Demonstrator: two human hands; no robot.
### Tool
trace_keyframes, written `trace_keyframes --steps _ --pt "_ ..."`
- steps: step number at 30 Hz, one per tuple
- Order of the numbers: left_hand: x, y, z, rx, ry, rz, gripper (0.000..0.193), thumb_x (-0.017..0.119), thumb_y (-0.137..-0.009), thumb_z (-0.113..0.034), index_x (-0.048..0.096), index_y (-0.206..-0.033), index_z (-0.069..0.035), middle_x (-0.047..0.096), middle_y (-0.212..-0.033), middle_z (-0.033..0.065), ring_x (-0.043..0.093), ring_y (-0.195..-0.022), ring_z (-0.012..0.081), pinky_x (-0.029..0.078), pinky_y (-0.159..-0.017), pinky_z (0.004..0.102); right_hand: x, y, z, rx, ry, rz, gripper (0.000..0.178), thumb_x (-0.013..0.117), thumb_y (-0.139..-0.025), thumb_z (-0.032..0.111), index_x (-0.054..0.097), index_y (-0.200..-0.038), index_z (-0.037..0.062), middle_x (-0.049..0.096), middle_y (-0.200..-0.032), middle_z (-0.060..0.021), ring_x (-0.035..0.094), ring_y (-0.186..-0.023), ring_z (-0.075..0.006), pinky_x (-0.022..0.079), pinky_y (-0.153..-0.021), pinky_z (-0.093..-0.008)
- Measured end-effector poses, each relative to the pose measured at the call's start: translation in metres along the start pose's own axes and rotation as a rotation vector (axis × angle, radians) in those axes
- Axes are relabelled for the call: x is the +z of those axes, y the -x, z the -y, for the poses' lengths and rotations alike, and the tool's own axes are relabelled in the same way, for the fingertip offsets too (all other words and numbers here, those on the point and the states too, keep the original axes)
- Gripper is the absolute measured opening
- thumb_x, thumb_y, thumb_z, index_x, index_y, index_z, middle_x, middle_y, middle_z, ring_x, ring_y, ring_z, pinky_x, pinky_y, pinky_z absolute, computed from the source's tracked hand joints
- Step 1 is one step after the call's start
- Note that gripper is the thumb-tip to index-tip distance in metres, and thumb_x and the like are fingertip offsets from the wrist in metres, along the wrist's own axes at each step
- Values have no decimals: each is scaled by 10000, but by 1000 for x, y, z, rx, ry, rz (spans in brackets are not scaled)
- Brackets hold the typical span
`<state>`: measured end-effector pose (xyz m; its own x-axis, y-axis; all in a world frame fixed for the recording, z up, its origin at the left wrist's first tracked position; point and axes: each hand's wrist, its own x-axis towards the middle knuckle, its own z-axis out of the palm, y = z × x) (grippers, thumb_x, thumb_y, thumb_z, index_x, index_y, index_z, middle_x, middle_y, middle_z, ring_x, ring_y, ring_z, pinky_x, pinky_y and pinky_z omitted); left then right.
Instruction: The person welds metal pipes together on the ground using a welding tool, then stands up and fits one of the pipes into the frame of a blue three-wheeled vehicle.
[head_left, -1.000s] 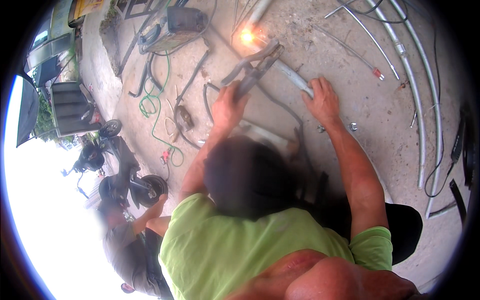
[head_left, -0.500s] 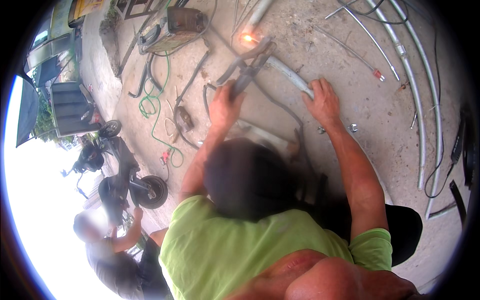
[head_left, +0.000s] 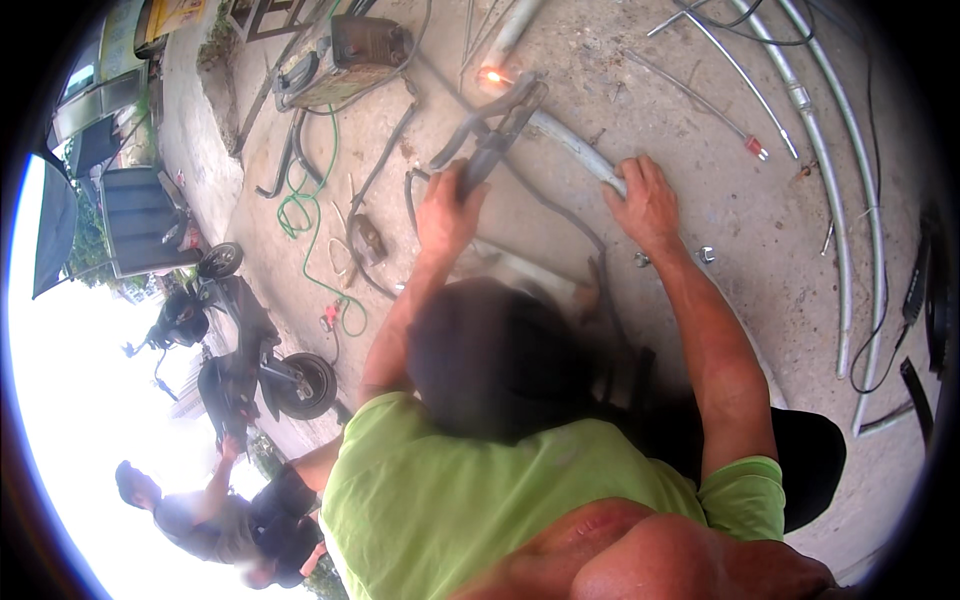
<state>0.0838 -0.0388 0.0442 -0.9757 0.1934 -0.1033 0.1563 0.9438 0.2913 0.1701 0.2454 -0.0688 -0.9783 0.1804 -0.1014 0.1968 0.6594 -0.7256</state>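
My left hand [head_left: 447, 215] is closed around the handle of a dark welding electrode holder [head_left: 492, 148], its jaws pointing away from me. Past the jaws, a bright orange glow [head_left: 493, 77] burns at the near end of a grey pipe [head_left: 512, 32]. My right hand [head_left: 645, 205] grips the near end of another grey metal pipe [head_left: 575, 150], which runs from there toward the holder. The holder hides where this pipe's far end lies. A cable [head_left: 560, 212] runs across the ground below the holder.
A worn, box-shaped machine [head_left: 345, 75] stands at far left, near a tangled green wire [head_left: 298, 213]. Long metal pipes [head_left: 825, 190] lie along the right, and a thin rod with a red end [head_left: 752, 147] lies nearer. A motorbike [head_left: 245, 345] and a person [head_left: 205, 525] are at left.
My hands, the electrode holder and the pipe have barely moved. The glow continues at the same place. At lower left, the person by the motorbike has changed position, and another head shows below.
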Motion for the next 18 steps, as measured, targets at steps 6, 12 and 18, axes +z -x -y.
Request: trace_keyframes --steps 6,12,18 --pt "-1 0 0 -17 -3 6 549 804 -898 -341 633 -1379 -139 690 -1203 163 695 -1053 369 555 -906 466 2 1 0 -19 -7 -25 327 802 -853 246 585 -1061 116 583 -1085 -112 611 -1093 -356 536 -899 -502" --pt "0 2 2 -20 0 -10 535 798 -896 -335 636 -1370 -149 688 -1196 162 702 -1018 366 561 -880 463 9 2 -5 -49 5 -111 322 791 -851 262 593 -1067 129 585 -1087 -105 611 -1095 -358 536 -904 -503" --pt "0 2 3 -35 11 6 542 810 -891 -317 640 -1373 -136 685 -1241 162 694 -1074 356 553 -925 455 7 0 -5 -7 -5 -17 325 775 -866 283 591 -1086 130 580 -1112 -110 604 -1123 -354 531 -913 -513"
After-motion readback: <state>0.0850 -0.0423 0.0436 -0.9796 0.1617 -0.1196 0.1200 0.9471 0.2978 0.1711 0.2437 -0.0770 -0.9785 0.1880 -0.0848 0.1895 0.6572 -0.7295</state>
